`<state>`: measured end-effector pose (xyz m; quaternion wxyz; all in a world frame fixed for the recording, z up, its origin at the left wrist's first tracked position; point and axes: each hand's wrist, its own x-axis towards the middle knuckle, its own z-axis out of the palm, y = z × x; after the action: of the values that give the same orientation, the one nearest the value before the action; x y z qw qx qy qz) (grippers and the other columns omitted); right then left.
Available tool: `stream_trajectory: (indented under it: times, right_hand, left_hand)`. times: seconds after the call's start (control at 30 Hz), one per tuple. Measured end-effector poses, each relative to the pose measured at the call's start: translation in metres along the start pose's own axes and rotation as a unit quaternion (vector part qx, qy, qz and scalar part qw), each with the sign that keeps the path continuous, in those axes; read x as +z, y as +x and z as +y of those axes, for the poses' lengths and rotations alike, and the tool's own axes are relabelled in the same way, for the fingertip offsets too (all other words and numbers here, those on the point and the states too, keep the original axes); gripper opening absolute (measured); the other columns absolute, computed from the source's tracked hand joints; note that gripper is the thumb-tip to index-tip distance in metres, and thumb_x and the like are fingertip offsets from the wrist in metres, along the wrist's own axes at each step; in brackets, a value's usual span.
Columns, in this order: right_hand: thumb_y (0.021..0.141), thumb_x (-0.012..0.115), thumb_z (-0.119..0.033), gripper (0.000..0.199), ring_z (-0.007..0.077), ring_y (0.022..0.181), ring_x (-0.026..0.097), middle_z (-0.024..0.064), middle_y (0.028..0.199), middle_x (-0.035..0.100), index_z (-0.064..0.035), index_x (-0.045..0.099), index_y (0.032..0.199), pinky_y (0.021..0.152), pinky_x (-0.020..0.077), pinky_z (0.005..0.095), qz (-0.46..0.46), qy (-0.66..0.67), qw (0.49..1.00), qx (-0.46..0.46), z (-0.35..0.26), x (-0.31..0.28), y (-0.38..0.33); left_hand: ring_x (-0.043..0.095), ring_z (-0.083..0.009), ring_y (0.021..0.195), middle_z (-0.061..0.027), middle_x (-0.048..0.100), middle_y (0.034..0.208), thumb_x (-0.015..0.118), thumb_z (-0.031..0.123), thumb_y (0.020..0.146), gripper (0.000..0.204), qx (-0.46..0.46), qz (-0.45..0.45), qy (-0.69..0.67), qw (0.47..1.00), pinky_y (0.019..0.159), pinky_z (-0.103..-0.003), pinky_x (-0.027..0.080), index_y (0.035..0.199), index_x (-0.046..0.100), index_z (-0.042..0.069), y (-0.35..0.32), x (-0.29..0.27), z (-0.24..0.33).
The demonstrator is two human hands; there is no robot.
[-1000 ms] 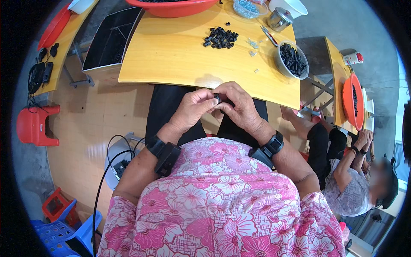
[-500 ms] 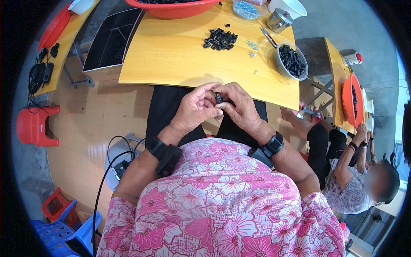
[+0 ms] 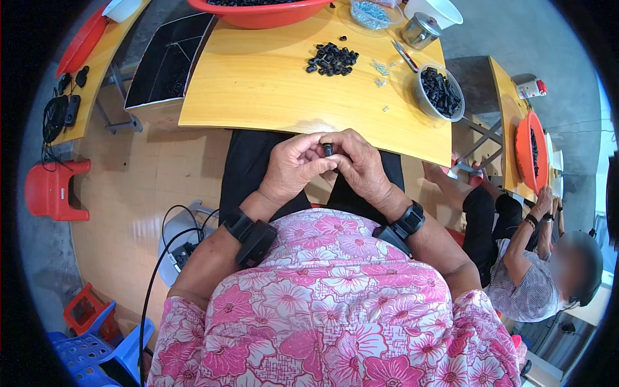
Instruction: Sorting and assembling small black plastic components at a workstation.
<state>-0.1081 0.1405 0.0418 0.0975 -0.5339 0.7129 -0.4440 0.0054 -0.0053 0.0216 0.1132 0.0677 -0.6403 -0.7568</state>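
Hands meet over my lap at the near table edge: left hand and right hand both pinch one small black part, an assembly step I judge mid-way, next needing a firm aligned press.

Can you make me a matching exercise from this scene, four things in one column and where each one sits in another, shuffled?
Things:
1. small black cylindrical part
2. loose pile of small black parts
3. grey round metal bowl of black parts
4. red plastic stool

Places:
A. on the floor at the person's left
B. between the fingers of both hands
C. near the yellow wooden table's right edge
D. on the tabletop's middle, far side

Pairs: 1-B, 2-D, 3-C, 4-A
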Motion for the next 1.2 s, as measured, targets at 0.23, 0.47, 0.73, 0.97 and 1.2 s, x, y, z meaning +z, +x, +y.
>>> stream_trajectory:
  times: [0.23,0.47,0.73,0.97,1.2]
  right_hand:
    - [0.082,0.069,-0.007,0.028,0.0326,0.091,0.063,0.0135,0.094,0.063,-0.0065,0.061,0.109,0.082,0.0513,0.0390,0.004,0.008,0.996,0.091,-0.008,-0.001,-0.001]
    - [0.079,0.071,-0.006,0.028,0.0314,0.080,0.059,0.0123,0.087,0.060,-0.0057,0.062,0.106,0.073,0.0490,0.0392,0.086,-0.051,0.993,0.068,-0.004,-0.029,0.009]
    - [0.076,0.076,-0.007,0.034,0.0241,0.076,0.062,0.0085,0.083,0.061,-0.0068,0.066,0.109,0.070,0.0514,0.0350,0.249,-0.392,0.876,0.135,0.063,-0.145,0.003]
    - [0.078,0.073,-0.005,0.031,0.0227,0.073,0.064,0.0097,0.086,0.065,-0.0056,0.069,0.108,0.068,0.0520,0.0313,0.235,-0.324,0.901,0.166,0.060,-0.142,0.016]
    - [0.078,0.066,0.003,0.025,0.0297,0.077,0.065,0.0143,0.091,0.065,-0.0042,0.071,0.102,0.069,0.0524,0.0367,0.165,-0.299,0.934,0.108,0.065,-0.082,0.054]
  left_hand:
    - [0.053,-0.0044,0.079,0.0040,0.058,0.088,0.075,0.006,0.084,0.037,0.011,0.016,0.104,0.994,0.070,-0.019,0.046,0.119,0.064,0.000,0.002,0.001,-0.014]
    - [0.060,-0.0067,0.083,-0.0029,0.065,0.092,0.068,0.000,0.088,0.039,-0.002,0.003,-0.069,0.998,0.078,-0.021,0.049,0.126,0.060,-0.004,0.000,-0.003,-0.025]
    - [0.056,-0.0052,0.085,0.0007,0.064,0.092,0.066,0.001,0.090,0.034,-0.033,-0.008,-0.037,0.999,0.079,-0.021,0.046,0.124,0.063,0.000,0.004,-0.002,-0.022]
    - [0.055,-0.0041,0.083,0.0018,0.063,0.091,0.065,0.000,0.090,0.032,-0.049,-0.009,-0.059,0.997,0.077,-0.020,0.045,0.122,0.064,-0.001,0.005,0.000,-0.019]
    - [0.054,-0.0041,0.082,0.0015,0.062,0.090,0.064,0.000,0.090,0.031,-0.047,-0.007,-0.083,0.995,0.075,-0.019,0.045,0.122,0.064,-0.001,0.007,-0.003,-0.021]
